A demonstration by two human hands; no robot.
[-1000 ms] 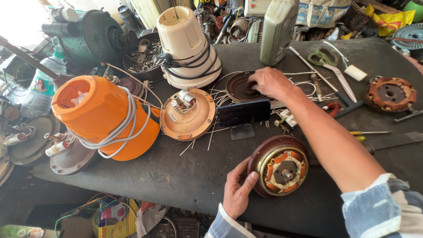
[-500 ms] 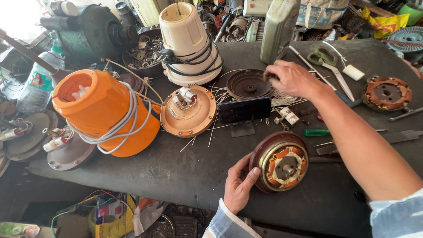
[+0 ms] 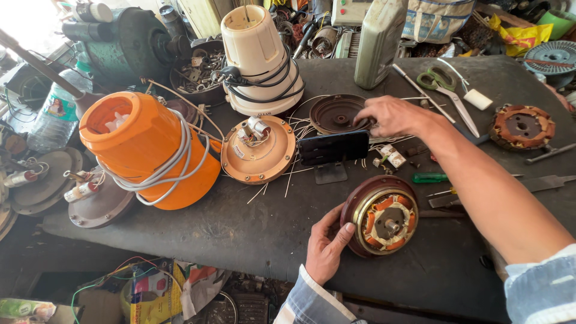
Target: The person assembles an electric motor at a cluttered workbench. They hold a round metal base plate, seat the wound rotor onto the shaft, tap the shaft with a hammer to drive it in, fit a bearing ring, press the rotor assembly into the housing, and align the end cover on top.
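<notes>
left hand (image 3: 327, 246): open, being pressed flat against fan motor (image 3: 381, 216) rim, steadying it | right hand (image 3: 390, 115): fingers curled, being laid on dark round cover (image 3: 336, 113); grasp cannot be told

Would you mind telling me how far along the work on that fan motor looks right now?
Done: the motor lies opened, its copper windings and shaft exposed. In hand: the left hand steadies the motor's rim, while the right hand reaches onto the dark round cover behind the phone. Left: the cover is still apart from the motor, and the green screwdriver lies untouched beside it.
</notes>
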